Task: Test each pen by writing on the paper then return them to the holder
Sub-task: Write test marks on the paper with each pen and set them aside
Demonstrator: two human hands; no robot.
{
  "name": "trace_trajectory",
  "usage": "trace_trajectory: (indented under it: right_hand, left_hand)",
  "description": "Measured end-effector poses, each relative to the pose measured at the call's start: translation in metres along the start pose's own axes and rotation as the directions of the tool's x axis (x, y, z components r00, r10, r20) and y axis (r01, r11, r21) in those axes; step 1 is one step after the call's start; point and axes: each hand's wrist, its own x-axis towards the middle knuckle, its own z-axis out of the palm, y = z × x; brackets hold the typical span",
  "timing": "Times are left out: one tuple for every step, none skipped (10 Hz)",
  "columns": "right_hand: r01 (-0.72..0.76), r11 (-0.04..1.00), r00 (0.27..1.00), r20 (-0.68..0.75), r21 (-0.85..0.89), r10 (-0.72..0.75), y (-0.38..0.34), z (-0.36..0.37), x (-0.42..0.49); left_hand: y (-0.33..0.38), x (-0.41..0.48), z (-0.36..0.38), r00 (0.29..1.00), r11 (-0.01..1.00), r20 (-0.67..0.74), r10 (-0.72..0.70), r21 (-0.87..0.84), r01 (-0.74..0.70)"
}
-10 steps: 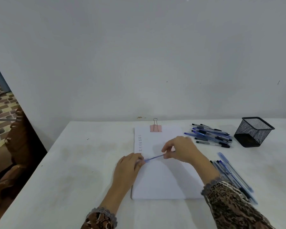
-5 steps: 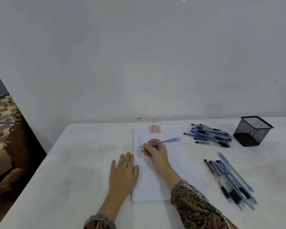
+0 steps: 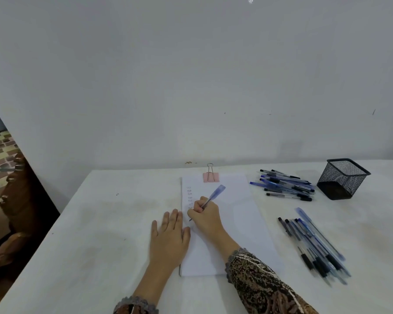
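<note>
My right hand [image 3: 205, 215] grips a blue pen [image 3: 214, 194] in a writing hold, its tip touching the left side of the white paper [image 3: 238, 218], just below a short column of small written marks. My left hand [image 3: 169, 237] lies flat, fingers spread, on the table at the paper's left edge. A pink binder clip [image 3: 211, 176] holds the paper's top. The black mesh holder [image 3: 342, 179] stands at the far right; nothing shows above its rim. One pile of pens [image 3: 284, 185] lies beside the holder, and a second pile of pens [image 3: 313, 244] lies to the paper's right.
The white table [image 3: 100, 223] meets a plain wall at the back. Its left edge drops off toward a dark wooden piece of furniture [image 3: 14, 200] and a patterned floor.
Both hands were on the pen a second ago. The left hand then let go and lay flat, while the right hand turned the pen into a writing hold and moved it down the column of marks.
</note>
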Motion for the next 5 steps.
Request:
trace_trajectory:
  right_hand:
    - [0.011, 1.0, 0.999, -0.03, -0.007, -0.011, 0.0012, -0.001, 0.0005]
    - [0.015, 1.0, 1.0, 0.018, -0.026, -0.015, -0.0001, -0.0011, 0.0006]
    - [0.015, 0.999, 1.0, -0.001, -0.031, -0.015, 0.0007, -0.0019, 0.0018]
    - [0.013, 0.999, 0.999, -0.043, -0.033, -0.014, 0.0026, -0.0013, 0.0021]
    - [0.022, 0.999, 0.999, -0.039, -0.046, -0.023, 0.0036, -0.0006, 0.0023]
  left_hand:
    - [0.0002, -0.0014, -0.0015, 1.0, 0.999, -0.005, 0.007, -0.031, -0.007]
    - [0.0003, -0.0017, -0.0025, 1.0, 0.999, -0.012, 0.012, -0.044, -0.012]
    - [0.0007, -0.0011, -0.0026, 1.0, 0.999, -0.006, 0.01, -0.04, -0.01]
    - [0.0003, -0.0012, -0.0024, 1.0, 0.999, -0.007, 0.007, -0.041, -0.007]
    - [0.0, -0.0017, -0.0021, 1.0, 0.999, -0.007, 0.006, -0.039, -0.006]
